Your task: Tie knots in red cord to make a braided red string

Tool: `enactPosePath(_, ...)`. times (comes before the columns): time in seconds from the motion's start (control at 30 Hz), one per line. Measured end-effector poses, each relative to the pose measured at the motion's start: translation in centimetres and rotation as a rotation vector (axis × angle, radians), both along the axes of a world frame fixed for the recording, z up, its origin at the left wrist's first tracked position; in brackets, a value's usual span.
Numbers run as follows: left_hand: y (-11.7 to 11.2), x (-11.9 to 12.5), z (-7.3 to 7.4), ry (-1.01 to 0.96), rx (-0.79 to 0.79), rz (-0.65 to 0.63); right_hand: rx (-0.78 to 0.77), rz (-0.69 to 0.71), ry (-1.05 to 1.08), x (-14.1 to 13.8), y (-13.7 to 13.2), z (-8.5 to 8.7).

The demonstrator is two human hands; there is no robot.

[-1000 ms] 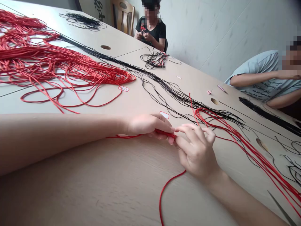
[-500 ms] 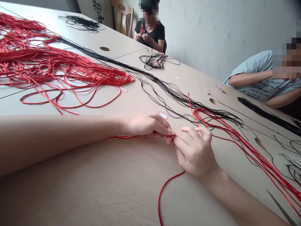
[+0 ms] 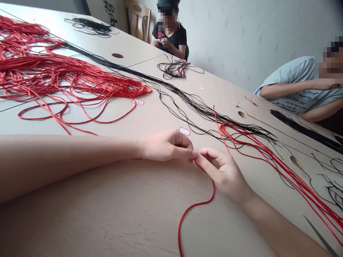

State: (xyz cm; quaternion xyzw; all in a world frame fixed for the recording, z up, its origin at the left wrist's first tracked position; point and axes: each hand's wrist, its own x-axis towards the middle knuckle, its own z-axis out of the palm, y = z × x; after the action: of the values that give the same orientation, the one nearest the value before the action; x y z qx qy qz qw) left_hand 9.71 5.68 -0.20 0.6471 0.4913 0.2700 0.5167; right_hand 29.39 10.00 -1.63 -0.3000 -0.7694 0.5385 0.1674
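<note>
Red cord (image 3: 179, 235) at the hands, centre frame

Left hand (image 3: 166, 147): fingers curled closed on the cord, its tail running down to bottom centre. Right hand (image 3: 227, 173), just right: fingertips meet left's; contact hidden, cannot tell whether it grips. Red cord pile (image 3: 24, 63), upper left.

head view — wearer's head | forward, down across table (image 3: 134, 207) | near left hand (image 3: 166, 145), right hand (image 3: 229, 175)
</note>
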Motion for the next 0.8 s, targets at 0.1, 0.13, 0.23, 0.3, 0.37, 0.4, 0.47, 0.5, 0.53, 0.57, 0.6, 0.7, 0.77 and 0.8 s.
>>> enactPosePath(0.1,0.0,0.1,0.0,0.014,0.019,0.018,0.037,-0.003,-0.005,0.0,0.1,0.0)
enactPosePath(0.13,0.0,0.1,0.0,0.015,0.027,0.014,0.017,-0.005,0.006,0.0,0.0,0.0)
enactPosePath(0.23,-0.1,0.2,-0.2,0.001,0.061,-0.031,-0.078,0.0,0.001,-0.1,-0.2,0.0)
enactPosePath(0.3,-0.1,0.3,-0.3,-0.01,0.089,-0.064,-0.089,-0.021,-0.024,-0.2,-0.3,0.1)
enactPosePath(0.37,-0.1,0.3,-0.4,-0.016,0.109,-0.081,-0.064,-0.045,-0.036,-0.3,-0.3,0.4)
enactPosePath(0.4,-0.1,0.3,-0.5,-0.019,0.116,-0.084,-0.041,-0.051,-0.035,-0.3,-0.2,0.5)
enactPosePath(0.47,-0.2,0.3,-0.5,-0.025,0.127,-0.076,0.016,-0.05,-0.031,-0.3,0.0,0.7)
enactPosePath(0.5,-0.3,0.3,-0.5,-0.028,0.135,-0.065,0.042,-0.046,-0.028,-0.2,0.1,0.8)
enactPosePath(0.53,-0.4,0.3,-0.5,-0.03,0.147,-0.05,0.063,-0.041,-0.023,-0.2,0.3,0.8)
enactPosePath(0.57,-0.4,0.3,-0.5,-0.028,0.162,-0.034,0.079,-0.037,-0.015,-0.1,0.4,0.8)
enactPosePath(0.6,-0.5,0.3,-0.4,-0.025,0.178,-0.02,0.093,-0.036,-0.004,-0.1,0.5,0.7)
enactPosePath(0.7,-0.6,0.2,-0.4,-0.017,0.199,0.006,0.183,-0.035,0.023,0.1,0.7,0.3)
enactPosePath(0.77,-0.5,0.1,-0.3,-0.012,0.19,0.034,0.369,-0.052,0.051,0.2,1.0,-0.1)
enactPosePath(0.8,-0.4,0.1,-0.3,-0.011,0.176,0.058,0.51,-0.08,0.08,0.3,1.2,-0.3)
